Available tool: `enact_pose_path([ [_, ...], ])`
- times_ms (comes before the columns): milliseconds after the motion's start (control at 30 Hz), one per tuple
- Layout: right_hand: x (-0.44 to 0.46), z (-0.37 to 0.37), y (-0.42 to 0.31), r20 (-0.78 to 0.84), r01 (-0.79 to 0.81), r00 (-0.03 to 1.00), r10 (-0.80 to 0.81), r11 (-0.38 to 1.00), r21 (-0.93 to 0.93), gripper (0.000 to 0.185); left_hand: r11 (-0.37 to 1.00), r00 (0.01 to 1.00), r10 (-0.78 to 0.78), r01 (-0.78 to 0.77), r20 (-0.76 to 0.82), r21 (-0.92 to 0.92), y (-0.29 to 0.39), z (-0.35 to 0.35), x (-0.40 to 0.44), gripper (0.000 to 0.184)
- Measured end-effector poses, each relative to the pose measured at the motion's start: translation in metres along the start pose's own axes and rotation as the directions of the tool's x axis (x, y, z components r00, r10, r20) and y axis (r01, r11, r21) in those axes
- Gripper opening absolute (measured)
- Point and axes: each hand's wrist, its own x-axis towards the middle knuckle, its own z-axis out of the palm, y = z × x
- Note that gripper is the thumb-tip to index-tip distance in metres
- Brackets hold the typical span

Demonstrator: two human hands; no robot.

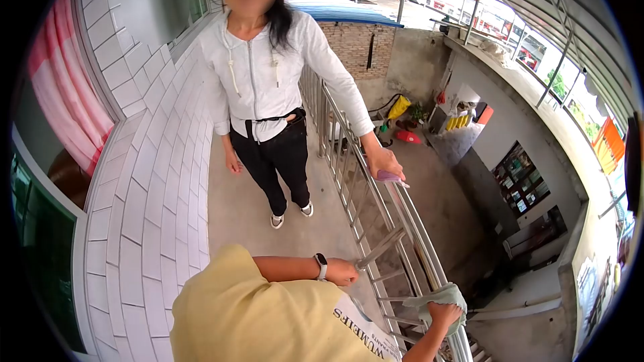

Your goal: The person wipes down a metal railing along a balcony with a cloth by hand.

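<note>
Fingers (455, 311) of the right hand (443, 315) are wrapped around a grey-green cloth (444, 295), held against the metal railing (460, 347); whether anything is grasped by the left hand (343, 272) cannot be told.

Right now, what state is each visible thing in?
Green cloth: bunched, under the right hand on the railing.
Left hand: by the railing; contact unclear.
Purple cloth: held in the co-worker's hand, at the railing.
Watch: strapped on, screen dark.
White hoodie: zipped up.
Pink curtain: hanging.
</note>
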Motion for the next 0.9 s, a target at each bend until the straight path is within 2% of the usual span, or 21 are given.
enact_pose_path([
  [100,0.001,0.003,0.001,-0.043,0.028,0.999,-0.029,1.000,-0.004,0.018,1.000,1.000,-0.002,0.002,0.020,0.007,-0.002,-0.001,-0.002,0.027],
  [167,0.000,0.002,0.001,0.020,-0.001,1.000,0.002,1.000,-0.023,0.019,1.000,1.000,-0.005,0.005,0.019,-0.002,0.000,-0.003,-0.006,0.028],
  [267,-0.003,0.000,-0.002,-0.022,0.006,1.000,-0.007,0.998,-0.062,0.020,1.000,0.999,-0.011,0.012,0.030,-0.027,-0.006,0.005,-0.006,0.030],
  [433,-0.005,0.006,-0.001,0.045,-0.050,0.998,0.053,0.997,-0.059,0.021,0.999,0.996,-0.027,0.030,0.085,-0.038,-0.014,0.010,-0.003,0.033],
  [500,-0.004,0.007,-0.003,-0.100,0.009,0.995,-0.016,0.998,-0.067,0.019,0.999,0.996,-0.040,0.041,0.077,-0.016,-0.012,0.007,-0.004,0.035],
  [633,0.003,-0.007,-0.014,-0.157,0.071,0.985,-0.075,0.997,-0.027,0.017,0.999,0.996,-0.049,0.050,0.072,-0.012,-0.009,0.003,-0.006,0.036],
  [700,0.006,-0.013,-0.014,0.011,0.045,0.999,-0.045,0.999,0.030,0.018,0.998,0.998,-0.046,0.048,0.035,-0.041,-0.007,0.003,-0.002,0.037],
  [767,0.012,-0.013,-0.007,0.031,0.075,0.997,-0.076,0.996,0.052,0.021,0.999,0.997,-0.043,0.044,0.060,-0.015,-0.001,-0.004,-0.001,0.037],
  [833,0.017,-0.018,-0.006,0.157,-0.013,0.988,-0.006,0.993,0.119,0.024,0.999,0.995,-0.037,0.037,0.093,0.009,0.007,-0.008,0.002,0.037],
  [867,0.026,-0.025,-0.001,0.444,-0.163,0.887,0.131,0.986,0.035,0.030,0.999,0.995,-0.032,0.031,0.095,0.019,0.010,-0.010,0.004,0.038],
  [900,0.027,-0.021,0.009,0.443,-0.172,0.885,0.141,0.985,0.030,0.030,0.999,0.995,-0.027,0.024,0.098,0.032,0.010,-0.010,0.005,0.038],
])
